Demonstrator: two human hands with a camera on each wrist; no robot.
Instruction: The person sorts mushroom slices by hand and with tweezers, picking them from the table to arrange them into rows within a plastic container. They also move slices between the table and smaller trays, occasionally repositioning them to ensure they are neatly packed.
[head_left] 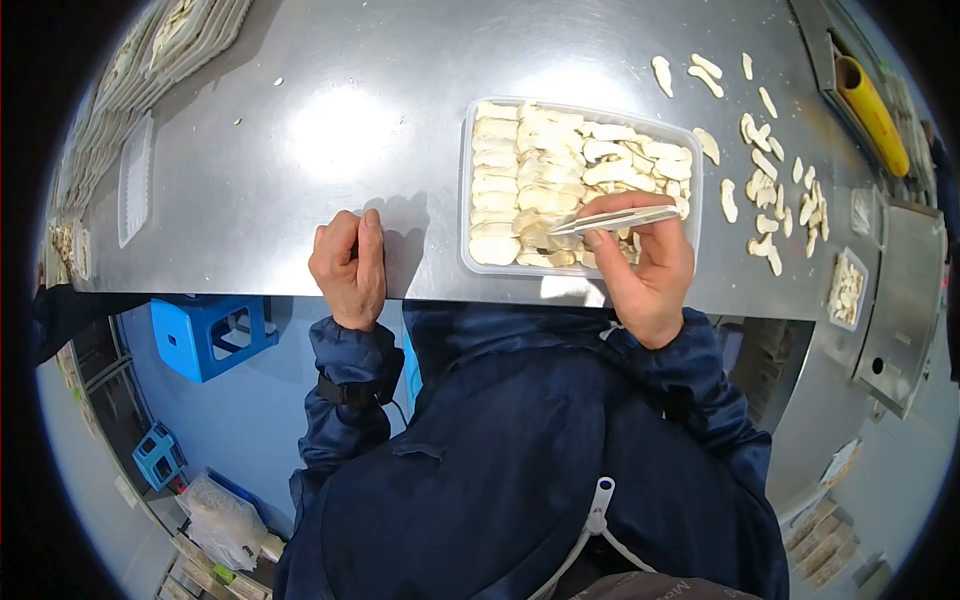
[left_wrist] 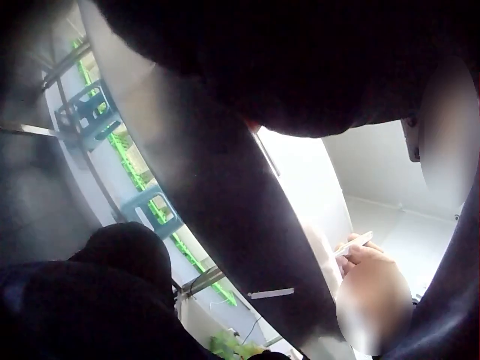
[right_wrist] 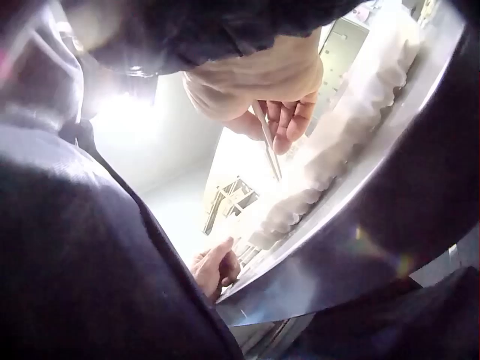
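Note:
My right hand (head_left: 645, 265) grips a pair of metal tweezers (head_left: 632, 217) between thumb and fingers. Their tips point left, low over the pale curved slices (head_left: 545, 175) in a clear plastic tray (head_left: 466, 190). Slices on the tray's left side lie in neat overlapping columns; toward the right they lie more loosely. Left of the tray, my left hand (head_left: 350, 265) rests at the table's front edge, fingers loosely curled and holding nothing. In the right wrist view the tweezers (right_wrist: 268, 142) slant down from the right hand (right_wrist: 259, 82), beside the bright row of slices.
Loose slices (head_left: 765, 195) are scattered on the metal table (head_left: 330, 60) right of the tray. Stacked trays (head_left: 130, 70) stand at the far left, with an empty tray (head_left: 136, 180) beside them. A yellow roll (head_left: 870, 115) and a small filled tray (head_left: 847, 290) sit at the right.

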